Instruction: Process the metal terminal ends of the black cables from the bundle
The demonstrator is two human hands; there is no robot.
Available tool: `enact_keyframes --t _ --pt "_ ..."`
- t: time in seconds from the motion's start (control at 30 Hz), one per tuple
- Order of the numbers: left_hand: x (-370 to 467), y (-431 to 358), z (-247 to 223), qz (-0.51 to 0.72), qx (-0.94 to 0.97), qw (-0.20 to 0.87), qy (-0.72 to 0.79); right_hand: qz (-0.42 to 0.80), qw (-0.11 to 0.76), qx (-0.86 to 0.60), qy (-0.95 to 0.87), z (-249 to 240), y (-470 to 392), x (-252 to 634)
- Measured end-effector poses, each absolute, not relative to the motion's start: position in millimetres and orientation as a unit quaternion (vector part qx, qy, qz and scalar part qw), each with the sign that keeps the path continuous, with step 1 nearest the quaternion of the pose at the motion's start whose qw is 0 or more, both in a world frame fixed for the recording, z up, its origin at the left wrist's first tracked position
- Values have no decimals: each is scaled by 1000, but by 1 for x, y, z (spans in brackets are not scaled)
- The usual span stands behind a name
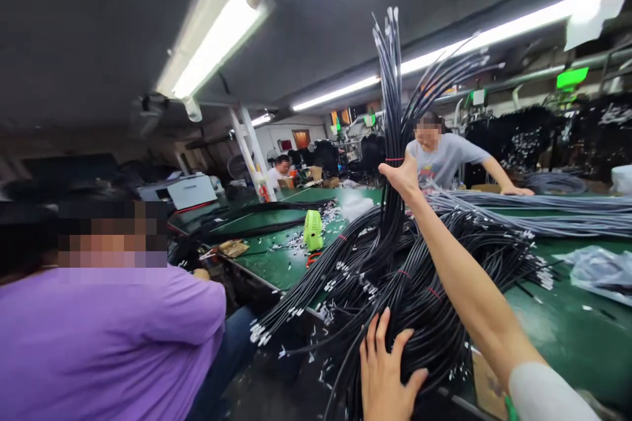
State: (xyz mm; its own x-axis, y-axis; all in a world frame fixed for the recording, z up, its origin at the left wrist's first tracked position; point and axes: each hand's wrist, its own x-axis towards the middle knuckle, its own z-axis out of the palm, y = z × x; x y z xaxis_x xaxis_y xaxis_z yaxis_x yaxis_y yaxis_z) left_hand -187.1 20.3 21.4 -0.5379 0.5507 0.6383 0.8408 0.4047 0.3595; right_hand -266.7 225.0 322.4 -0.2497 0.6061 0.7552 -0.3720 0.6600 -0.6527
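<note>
Several cable bundles (320,270) are already banded, one (390,105) held upright in the right hand's (405,176) grip, others lying by the desk's (567,335) near edge, under the wide-spread left hand (388,371).

head cam, 1st-person pov, wide fov, facing fwd across green table (582,348), hands (388,368) up close

- Surface (567,342): green, smooth.
- Black cable bundles (474,256), red-tied, heaped near edge.
- Grey cables (567,223) lengthwise, beyond heap.
- Lime-green fan-like object (313,230), upright; orange loops (313,259) just beside.
- Pale bits (291,243) scattered around.
- Clear plastic bag (605,270), right.
</note>
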Motion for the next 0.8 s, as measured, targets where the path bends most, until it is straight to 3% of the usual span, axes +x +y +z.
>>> enact_keyframes --t 0.23,0.43,0.57,0.63,0.8 --pt "-187 21 23 -339 -438 213 -805 151 699 -47 -698 415 221 -185" --pt "-146 9 43 -356 -445 167 -804 -27 620 -98 -778 413 225 -131" --pt "-102 7 73 -428 -501 144 -738 -74 478 -102 -869 349 221 -116" --pt "-93 8 86 -469 -506 150 -709 -26 388 -79 -918 296 218 -108" --pt "-117 20 82 -618 -388 73 -680 35 267 -68 -961 149 210 -80"
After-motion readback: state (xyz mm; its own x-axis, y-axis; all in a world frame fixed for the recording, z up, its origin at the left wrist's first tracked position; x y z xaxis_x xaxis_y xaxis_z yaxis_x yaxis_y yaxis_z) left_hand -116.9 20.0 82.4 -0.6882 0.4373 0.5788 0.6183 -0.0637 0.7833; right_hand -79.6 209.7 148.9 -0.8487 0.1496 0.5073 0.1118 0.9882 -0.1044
